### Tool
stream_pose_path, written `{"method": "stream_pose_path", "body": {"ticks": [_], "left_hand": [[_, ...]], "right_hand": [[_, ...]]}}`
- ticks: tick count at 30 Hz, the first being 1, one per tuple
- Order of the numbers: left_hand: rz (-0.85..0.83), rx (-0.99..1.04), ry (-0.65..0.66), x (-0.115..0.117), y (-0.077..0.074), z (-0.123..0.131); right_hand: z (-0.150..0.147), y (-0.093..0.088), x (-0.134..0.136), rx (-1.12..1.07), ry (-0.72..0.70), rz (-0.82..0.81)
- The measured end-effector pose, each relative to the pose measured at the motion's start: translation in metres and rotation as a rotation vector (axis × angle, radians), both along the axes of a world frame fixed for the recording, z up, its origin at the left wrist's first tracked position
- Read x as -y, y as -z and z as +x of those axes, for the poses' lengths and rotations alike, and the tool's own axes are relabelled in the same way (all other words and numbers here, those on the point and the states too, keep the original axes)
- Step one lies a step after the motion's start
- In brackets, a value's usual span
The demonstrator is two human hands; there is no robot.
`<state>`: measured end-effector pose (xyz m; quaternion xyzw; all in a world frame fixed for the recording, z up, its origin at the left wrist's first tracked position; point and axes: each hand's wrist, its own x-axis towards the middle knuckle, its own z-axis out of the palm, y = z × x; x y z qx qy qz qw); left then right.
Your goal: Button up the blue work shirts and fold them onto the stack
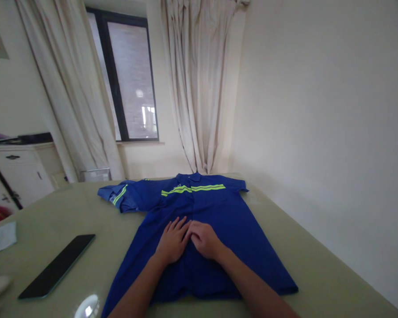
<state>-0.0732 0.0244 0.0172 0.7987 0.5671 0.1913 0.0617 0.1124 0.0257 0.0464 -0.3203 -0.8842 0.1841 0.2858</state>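
Blue work shirt (219, 212) laid out on the table (318, 274).
Spread flat, front up, not folded yet; one sleeve (119, 196) bunched. Left hand (173, 242) flat and open on the middle, touching the right hand (204, 240), curled beside it; cannot tell if pinching cloth.

A blue shirt (219, 221) lies spread flat on a pale green table (318, 274), collar toward the window (129, 79), with yellow-green stripes across the chest. The left hand (173, 240) rests palm down on the shirt's middle, fingers spread; the right hand (204, 239) lies just beside it, fingertips touching the left (both flat, gripping nothing). A dark phone (58, 265) lies well to the left on the table. Curtains (199, 84) hang behind.
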Motion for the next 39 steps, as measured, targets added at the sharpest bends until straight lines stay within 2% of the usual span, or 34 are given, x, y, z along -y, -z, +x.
{"method": "stream_pose_path", "body": {"ticks": [2, 5, 8, 12, 14, 16, 18, 20, 22, 24, 27, 33, 39], "left_hand": [[0.018, 0.067, -0.006, -0.009, 0.0, -0.012], [0.043, 0.105, -0.036, -0.011, -0.001, -0.022], [0.06, 0.101, -0.002, 0.002, -0.005, -0.022], [0.062, 0.099, 0.134, 0.032, -0.02, -0.014], [0.004, 0.153, 0.206, 0.049, -0.031, -0.01], [-0.081, 0.244, 0.268, 0.063, -0.038, -0.005], [-0.132, 0.332, 0.306, 0.074, -0.038, 0.003], [-0.126, 0.398, 0.284, 0.079, -0.032, 0.014], [-0.097, 0.457, 0.235, 0.079, -0.025, 0.025], [-0.091, 0.55, 0.212, 0.076, -0.021, 0.034], [-0.119, 0.713, 0.204, 0.069, -0.025, 0.037], [-0.125, 0.881, 0.066, 0.061, -0.033, 0.027], [0.004, 0.855, 0.124, 0.063, -0.025, 0.028]], "right_hand": [[0.004, 0.003, 0.029, 0.029, -0.157, -0.088], [0.014, 0.0, 0.054, 0.099, -0.198, -0.145], [0.02, -0.004, 0.055, 0.105, -0.164, -0.175], [0.021, 0.0, 0.042, -0.018, -0.169, -0.251], [0.021, 0.003, 0.038, -0.116, -0.129, -0.257], [0.022, 0.005, 0.034, -0.243, -0.025, -0.239], [0.023, 0.007, 0.031, -0.371, 0.121, -0.241], [0.023, 0.009, 0.028, -0.45, 0.226, -0.284], [0.022, 0.011, 0.025, -0.468, 0.243, -0.346], [0.022, 0.012, 0.022, -0.455, 0.186, -0.404], [0.025, 0.009, 0.021, -0.47, 0.07, -0.507], [0.039, -0.006, 0.021, -0.523, -0.07, -0.755], [0.035, -0.001, 0.021, -0.577, -0.014, -0.712]]}}
